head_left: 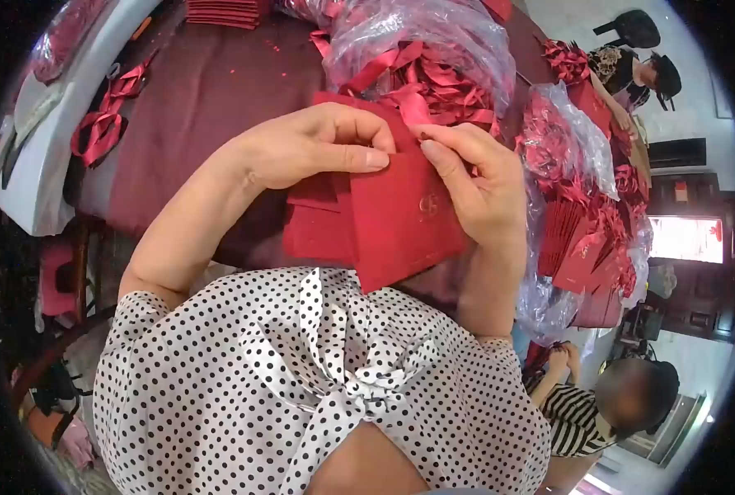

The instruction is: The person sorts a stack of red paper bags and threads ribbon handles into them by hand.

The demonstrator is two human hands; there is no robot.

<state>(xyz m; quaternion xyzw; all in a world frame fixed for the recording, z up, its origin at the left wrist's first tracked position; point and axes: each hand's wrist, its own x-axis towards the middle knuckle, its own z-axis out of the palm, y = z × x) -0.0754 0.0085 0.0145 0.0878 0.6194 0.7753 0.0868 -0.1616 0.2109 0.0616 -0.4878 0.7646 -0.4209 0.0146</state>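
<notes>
A flat red paper gift bag (404,227) with a small gold emblem is held up in front of my chest, tilted. My left hand (318,148) pinches its top edge between thumb and curled fingers. At the top right corner, my right hand (483,177) has thumb and forefinger closed on a red ribbon (414,106) beside the bag's edge. More flat red bags (314,235) lie on the table beneath the held one. Just beyond the hands, a clear plastic bag (425,29) spills a heap of red ribbons (458,87).
A dark red cloth (211,107) covers the table. Loose ribbon (108,124) lies at its left, and a stack of red bags (223,11) at the back. On the right are ribboned bags (577,247) and plastic wrap. Two other people (577,421) (631,78) sit along the right side.
</notes>
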